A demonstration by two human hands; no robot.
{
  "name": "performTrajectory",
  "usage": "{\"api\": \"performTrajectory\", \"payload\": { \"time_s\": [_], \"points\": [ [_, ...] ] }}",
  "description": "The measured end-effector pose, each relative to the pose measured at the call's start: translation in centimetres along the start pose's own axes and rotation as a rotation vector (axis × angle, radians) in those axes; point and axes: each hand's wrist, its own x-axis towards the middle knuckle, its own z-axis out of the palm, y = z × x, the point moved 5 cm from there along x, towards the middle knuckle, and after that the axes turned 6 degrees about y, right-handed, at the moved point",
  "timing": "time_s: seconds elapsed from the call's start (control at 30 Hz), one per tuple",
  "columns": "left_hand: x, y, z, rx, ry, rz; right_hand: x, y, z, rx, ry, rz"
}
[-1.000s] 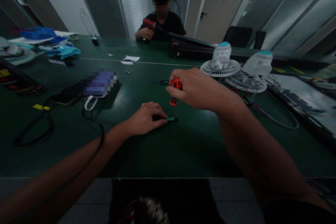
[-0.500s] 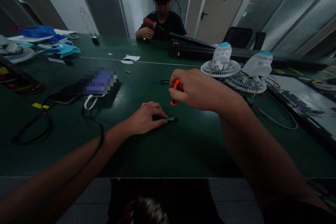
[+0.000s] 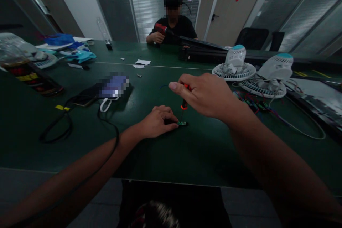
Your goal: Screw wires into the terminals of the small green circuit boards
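Note:
A small green circuit board [image 3: 182,123] in a dark casing lies on the green table [image 3: 149,155]. My left hand [image 3: 160,122] rests on the tabletop and pinches the board's left end between thumb and fingers. Above it, my right hand [image 3: 196,94] is wrapped round the handle of an orange and black screwdriver [image 3: 184,104]. The screwdriver points down, nearly upright, its thin shaft reaching the board. Most of the handle is hidden by my right hand, whose thumb sticks out to the left.
Two white fans [image 3: 233,70] stand beyond my right hand, near wired circuit boards [image 3: 251,105]. Leftward lie a phone [image 3: 113,85], a black cable [image 3: 71,123] and a tilted drink bottle [image 3: 32,78]. Across the table a person [image 3: 172,28] holds a red power drill [image 3: 161,28].
My right thumb has swung out from the screwdriver handle, and the hand has turned over it. The left hand stays on the board. The whole view has shifted slightly.

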Motion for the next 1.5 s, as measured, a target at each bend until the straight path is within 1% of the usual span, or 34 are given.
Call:
{"api": "performTrajectory", "payload": {
  "time_s": [0.13, 0.37, 0.6, 0.8, 0.93, 1.27, 1.5],
  "points": [
    [0.03, 0.13, -0.08, 0.000, -0.009, -0.009, 0.17, -0.14, 0.09, -0.062, 0.040, 0.010],
    [0.06, -0.07, 0.05, 0.021, -0.022, -0.026, 0.34, 0.21, 0.29, -0.083, 0.017, 0.030],
    [0.05, -0.39, 0.03, -0.005, -0.020, -0.013, 0.52, 0.02, 0.37, -0.039, -0.004, -0.036],
    [0.10, -0.47, 0.00, -0.013, -0.008, -0.003, 0.39, -0.16, 0.35, -0.007, -0.008, -0.032],
    [0.12, -0.41, -0.11, -0.023, -0.004, 0.001, 0.33, -0.25, 0.39, 0.000, -0.009, -0.058],
    [0.03, -0.43, -0.02, -0.032, -0.010, -0.009, 0.24, -0.33, 0.25, 0.010, -0.072, -0.123],
    [0.03, -0.48, -0.04, -0.044, 0.003, 0.025, 0.08, -0.33, 0.19, 0.080, -0.048, -0.164]
  ]
}}
